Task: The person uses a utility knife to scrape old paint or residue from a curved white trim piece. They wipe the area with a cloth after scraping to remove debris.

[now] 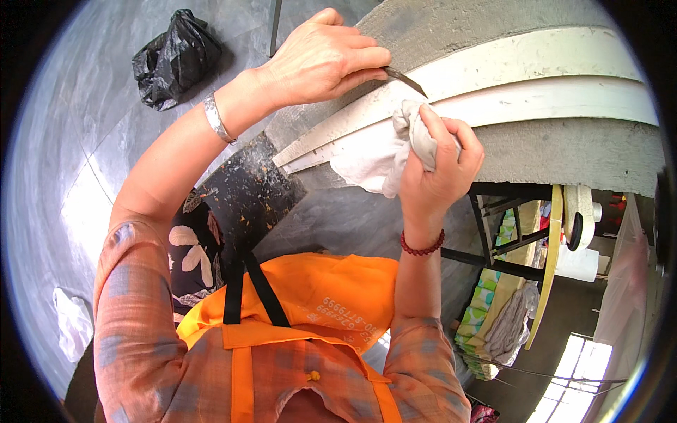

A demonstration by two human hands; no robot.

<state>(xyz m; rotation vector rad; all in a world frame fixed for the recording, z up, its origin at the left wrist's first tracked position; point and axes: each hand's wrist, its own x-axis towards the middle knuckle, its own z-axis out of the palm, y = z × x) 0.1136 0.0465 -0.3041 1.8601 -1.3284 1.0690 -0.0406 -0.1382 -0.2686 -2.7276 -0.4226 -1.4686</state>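
Note:
My left hand (333,61), wearing a silver bangle at the wrist, pinches a thin dark pointed blade (406,81). Its handle is hidden in my fingers, and its tip points down and right, close above the cloth. In my right hand (444,158), with a red bead bracelet, is a bunched white cloth (375,158). The cloth's loose end hangs to the left across the near white strip. Two long white strips, a far one (508,61) and a near one (555,98), lie side by side along a rough grey slab (576,150).
A speckled black board (248,190) is below the strips' left end. On the grey floor are a black plastic bag (177,61) and a white bag (73,323). A black metal frame (492,259) and yellow curved edge (547,264) stand at right, near a grey cloth bundle (510,322).

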